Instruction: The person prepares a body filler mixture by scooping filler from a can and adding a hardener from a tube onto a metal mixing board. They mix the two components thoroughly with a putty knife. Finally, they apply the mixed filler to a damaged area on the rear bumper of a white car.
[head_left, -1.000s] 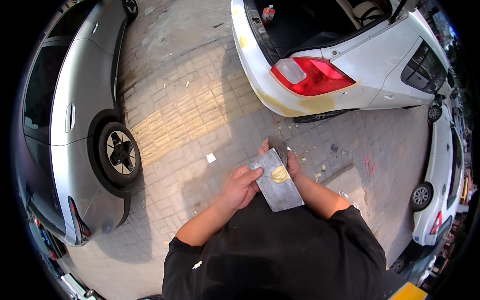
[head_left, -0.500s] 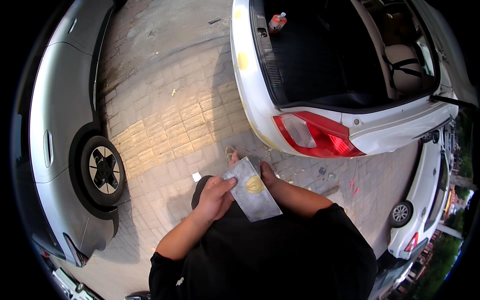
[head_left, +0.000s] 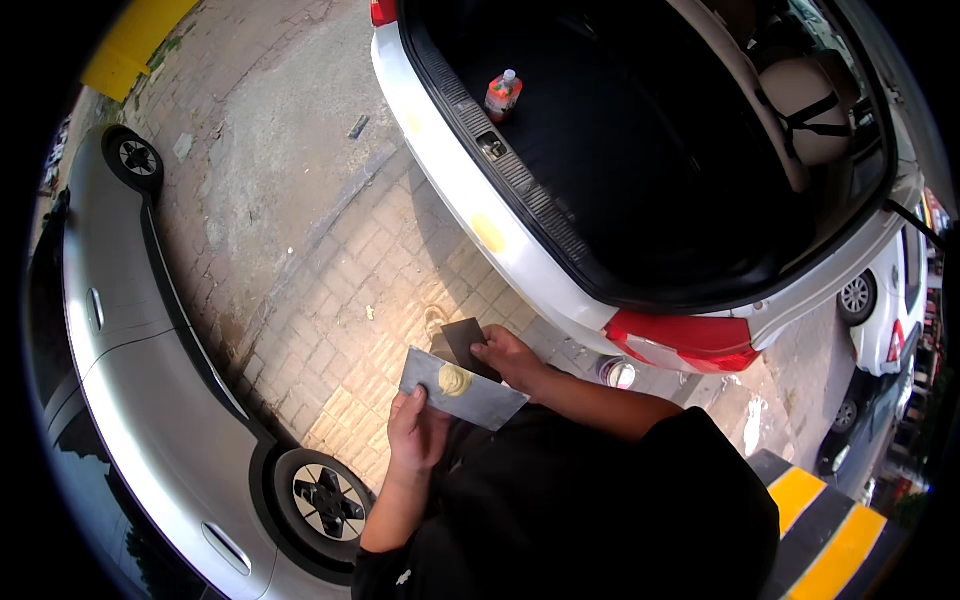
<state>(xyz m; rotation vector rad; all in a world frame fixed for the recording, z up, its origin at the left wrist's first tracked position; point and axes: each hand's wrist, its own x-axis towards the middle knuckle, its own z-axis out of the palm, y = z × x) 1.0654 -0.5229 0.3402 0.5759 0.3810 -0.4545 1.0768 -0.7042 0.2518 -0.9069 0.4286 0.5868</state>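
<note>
My left hand [head_left: 416, 438] grips a flat grey rectangular plate [head_left: 492, 403] by its near edge, thumb on top. A mound of pale yellow putty [head_left: 454, 380] sits on the plate near the thumb. Just beyond the plate's far edge, my right hand [head_left: 512, 360] pinches a dark, thin putty spreader [head_left: 462, 338], which overlaps the plate's far side in the picture; I cannot tell if the two touch. Ahead is the white rear bumper [head_left: 440, 180] of a car, bearing a yellowish patch [head_left: 487, 232] of what looks like the same putty.
The car's boot stands open, with an orange-labelled bottle [head_left: 503, 97] inside. A tin [head_left: 617, 373] rests on the paving beyond my right forearm. To the left a grey car [head_left: 160, 400] is parked. A black and yellow striped block [head_left: 815, 510] is at the lower right.
The view has turned, bringing the white bumper more in front. My right hand, partly hidden behind the plate before, now shows with the spreader above it.
</note>
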